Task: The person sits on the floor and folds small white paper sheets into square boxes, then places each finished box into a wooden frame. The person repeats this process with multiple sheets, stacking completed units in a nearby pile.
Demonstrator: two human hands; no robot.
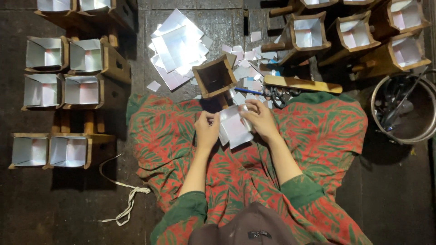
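I sit on the floor in a red and green patterned garment. Between my two hands I hold a white paper sheet [235,129] over my lap. My left hand [206,129] pinches its left edge. My right hand [261,119] grips its upper right edge, fingers curled over the paper. Just beyond my hands stands an unlined wooden box mould [214,78], tilted with its mouth toward me. A stack of white square sheets [177,45] lies behind it.
Paper-lined wooden moulds [63,72] stand in rows at left, and more [359,31] at upper right. Paper scraps [247,56], scissors [277,95] and a wooden stick [302,84] lie ahead. A metal bowl with tools [404,109] sits right; a white cord [127,199] lies lower left.
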